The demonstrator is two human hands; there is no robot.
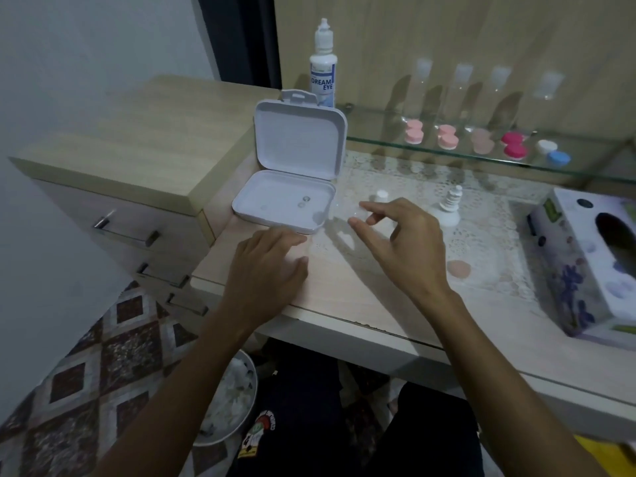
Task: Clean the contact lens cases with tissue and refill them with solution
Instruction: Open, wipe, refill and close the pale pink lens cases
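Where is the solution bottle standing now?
The solution bottle stands upright at the back of the desk, just behind the open white box, left of the glass shelf.

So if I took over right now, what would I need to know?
Left hand rests flat and open on the desk. Right hand hovers by a clear lens case, fingers loosely spread, holding nothing I can see. White hinged plastic box lies open. Dream Eye solution bottle stands capped behind it. Floral tissue box sits far right. Coloured lens cases line the glass shelf. Wiping and refilling look not started.
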